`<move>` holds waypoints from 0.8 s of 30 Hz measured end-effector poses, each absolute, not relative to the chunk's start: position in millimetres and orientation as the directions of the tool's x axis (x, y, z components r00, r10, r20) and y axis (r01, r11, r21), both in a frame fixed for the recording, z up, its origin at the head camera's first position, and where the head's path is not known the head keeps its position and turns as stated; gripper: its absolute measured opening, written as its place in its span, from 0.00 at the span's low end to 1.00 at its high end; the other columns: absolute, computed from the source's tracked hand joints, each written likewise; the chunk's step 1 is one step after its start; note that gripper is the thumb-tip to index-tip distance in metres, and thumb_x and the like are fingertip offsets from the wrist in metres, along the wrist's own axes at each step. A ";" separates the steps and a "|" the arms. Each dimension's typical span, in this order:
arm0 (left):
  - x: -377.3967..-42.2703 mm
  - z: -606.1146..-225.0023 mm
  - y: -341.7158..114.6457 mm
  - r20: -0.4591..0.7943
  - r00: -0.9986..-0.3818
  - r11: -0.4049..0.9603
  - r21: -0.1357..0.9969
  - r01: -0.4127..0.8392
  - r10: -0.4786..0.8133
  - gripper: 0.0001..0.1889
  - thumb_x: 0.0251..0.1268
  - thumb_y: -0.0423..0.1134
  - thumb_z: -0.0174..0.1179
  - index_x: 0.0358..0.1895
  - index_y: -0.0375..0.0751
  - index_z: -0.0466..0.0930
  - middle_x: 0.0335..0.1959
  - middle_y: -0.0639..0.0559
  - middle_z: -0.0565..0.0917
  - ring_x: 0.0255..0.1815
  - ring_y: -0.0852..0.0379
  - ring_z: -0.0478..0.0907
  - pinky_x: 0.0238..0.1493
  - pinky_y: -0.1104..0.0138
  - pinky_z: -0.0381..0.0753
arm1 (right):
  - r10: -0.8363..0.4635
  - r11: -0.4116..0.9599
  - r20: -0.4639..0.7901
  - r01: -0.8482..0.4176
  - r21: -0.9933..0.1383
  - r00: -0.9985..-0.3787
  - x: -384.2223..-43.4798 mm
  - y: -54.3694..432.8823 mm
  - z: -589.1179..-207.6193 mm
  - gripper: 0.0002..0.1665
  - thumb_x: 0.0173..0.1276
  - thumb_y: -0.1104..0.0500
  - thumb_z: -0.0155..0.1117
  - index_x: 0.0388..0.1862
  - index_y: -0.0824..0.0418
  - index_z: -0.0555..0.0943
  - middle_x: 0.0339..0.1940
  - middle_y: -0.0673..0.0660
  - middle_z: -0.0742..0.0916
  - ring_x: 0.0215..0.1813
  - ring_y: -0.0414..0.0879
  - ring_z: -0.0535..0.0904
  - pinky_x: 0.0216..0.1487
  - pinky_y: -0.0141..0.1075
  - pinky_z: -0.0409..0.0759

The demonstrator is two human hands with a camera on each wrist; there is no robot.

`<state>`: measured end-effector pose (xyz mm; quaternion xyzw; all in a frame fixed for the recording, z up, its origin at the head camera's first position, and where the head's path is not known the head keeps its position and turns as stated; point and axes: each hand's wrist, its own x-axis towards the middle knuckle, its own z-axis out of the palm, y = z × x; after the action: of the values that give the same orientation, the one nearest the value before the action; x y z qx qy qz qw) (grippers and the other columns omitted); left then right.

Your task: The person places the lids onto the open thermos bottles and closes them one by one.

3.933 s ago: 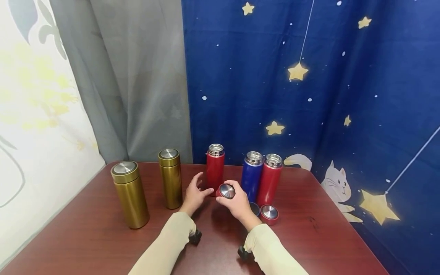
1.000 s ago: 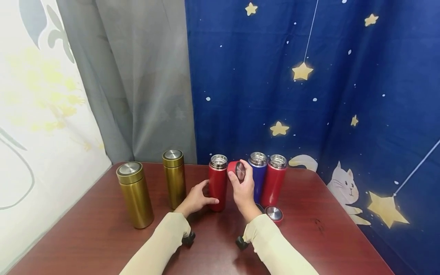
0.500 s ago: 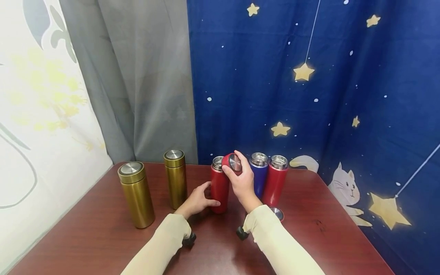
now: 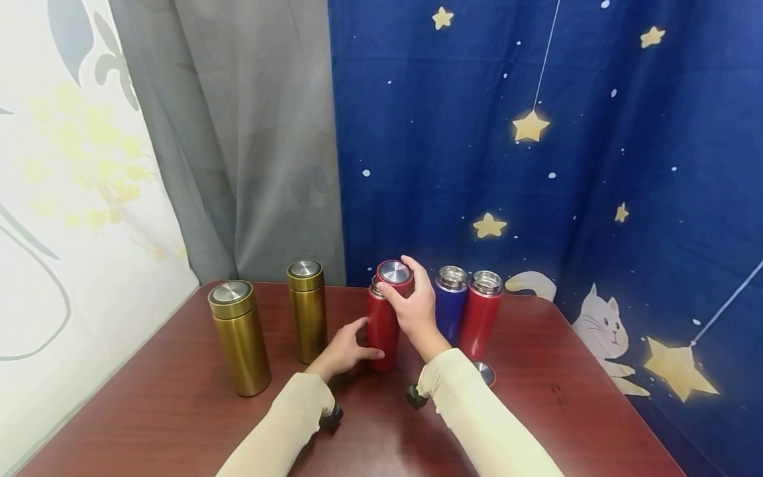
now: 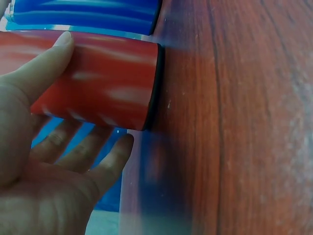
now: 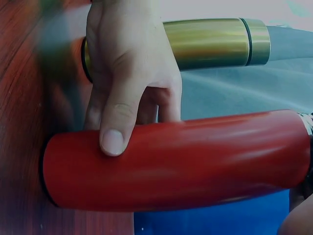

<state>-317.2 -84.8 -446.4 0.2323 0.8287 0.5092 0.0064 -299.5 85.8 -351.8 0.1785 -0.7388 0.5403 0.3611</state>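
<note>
The red bottle point(image 4: 382, 334) stands upright near the middle of the tabletop's point(image 4: 381, 444) far edge, the left hand point(image 4: 342, 350) wrapping thumb and fingers round its lower part. The right hand point(image 4: 417, 308) pinches a red lid point(image 4: 395, 273) at its mouth; whether they touch, I cannot tell. To the right, an uncapped blue bottle point(image 4: 449, 311) and uncapped second red bottle point(image 4: 479, 324) stand side by side, a loose lid point(image 4: 485, 372) before them partly hidden by the right sleeve point(image 4: 477, 411). Towards the left edge stand a capped gold bottle point(image 4: 307, 315) and another gold bottle point(image 4: 241, 348).

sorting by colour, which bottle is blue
The blue bottle stands between the left red bottle and the right red bottle; the other two are gold.
</note>
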 end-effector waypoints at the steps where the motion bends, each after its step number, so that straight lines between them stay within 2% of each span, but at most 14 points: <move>1: -317.1 -446.2 -84.6 0.225 -0.892 0.372 0.848 0.378 0.393 0.39 0.53 0.44 0.73 0.68 0.41 0.67 0.56 0.45 0.81 0.56 0.46 0.78 0.56 0.54 0.77 | 0.118 0.357 0.727 -0.654 -0.666 -0.676 -299.9 84.9 -351.4 0.38 0.56 0.53 0.76 0.65 0.57 0.73 0.60 0.57 0.80 0.59 0.49 0.76 0.59 0.43 0.75; 10: -316.0 -446.5 -83.1 0.244 -0.889 0.392 0.829 0.399 0.388 0.39 0.53 0.43 0.74 0.69 0.38 0.67 0.55 0.43 0.81 0.56 0.46 0.79 0.56 0.54 0.78 | -0.032 0.343 0.737 -0.700 -0.627 -0.675 -304.3 82.5 -347.4 0.26 0.65 0.54 0.69 0.62 0.53 0.78 0.58 0.55 0.80 0.59 0.49 0.76 0.57 0.45 0.78; 15: -315.3 -447.8 -82.5 0.253 -0.893 0.388 0.831 0.398 0.372 0.39 0.53 0.43 0.74 0.69 0.38 0.68 0.55 0.43 0.82 0.55 0.45 0.79 0.56 0.54 0.77 | -0.056 0.350 0.728 -0.696 -0.626 -0.683 -304.8 84.3 -343.7 0.23 0.64 0.54 0.70 0.58 0.51 0.81 0.57 0.54 0.80 0.58 0.49 0.76 0.55 0.44 0.79; 24: -316.0 -446.8 -84.0 0.231 -0.896 0.397 0.834 0.383 0.378 0.40 0.53 0.43 0.74 0.69 0.38 0.67 0.55 0.44 0.82 0.55 0.45 0.79 0.56 0.54 0.77 | -0.072 0.425 0.685 -0.644 -0.636 -0.725 -303.6 86.4 -337.0 0.23 0.61 0.49 0.72 0.56 0.47 0.83 0.56 0.52 0.82 0.57 0.47 0.77 0.53 0.44 0.80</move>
<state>-316.0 -84.0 -446.8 0.2277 0.8359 0.4995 -0.0023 -303.6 86.4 -337.0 0.2262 -0.7912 0.4861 0.2940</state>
